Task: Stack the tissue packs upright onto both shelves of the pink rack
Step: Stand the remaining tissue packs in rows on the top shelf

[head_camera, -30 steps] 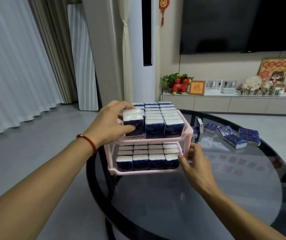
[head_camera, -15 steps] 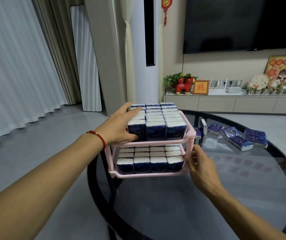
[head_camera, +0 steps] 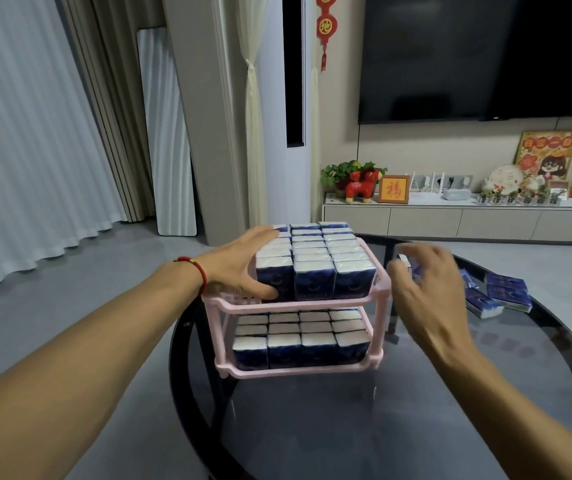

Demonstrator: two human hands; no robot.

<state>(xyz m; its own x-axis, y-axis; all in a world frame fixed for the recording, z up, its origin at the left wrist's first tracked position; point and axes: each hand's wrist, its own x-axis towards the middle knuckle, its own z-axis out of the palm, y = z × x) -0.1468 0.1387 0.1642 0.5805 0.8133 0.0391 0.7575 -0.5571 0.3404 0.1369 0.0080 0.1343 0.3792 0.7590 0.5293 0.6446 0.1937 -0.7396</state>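
The pink rack [head_camera: 298,305] stands at the near-left edge of a round dark glass table [head_camera: 346,431]. Blue-and-white tissue packs stand upright in rows on its top shelf [head_camera: 315,268] and its lower shelf [head_camera: 312,344]. My left hand [head_camera: 239,265] lies flat against the left column of top packs, thumb across the front pack, fingers stretched out. My right hand [head_camera: 426,292] is blurred just right of the rack. Its fingers are spread around a single upright pack [head_camera: 407,266] on the table, partly hidden by the hand.
Several loose tissue packs [head_camera: 506,289] lie flat on the table at the right. Beyond the table are a low TV cabinet [head_camera: 450,220] with ornaments, a wall-mounted TV, and curtains at the left. Grey floor lies left of the table.
My left hand set its pack into the top shelf's front-left spot and now rests flat against that column. My right hand left the rack's right post and moved up and right to the upright pack.
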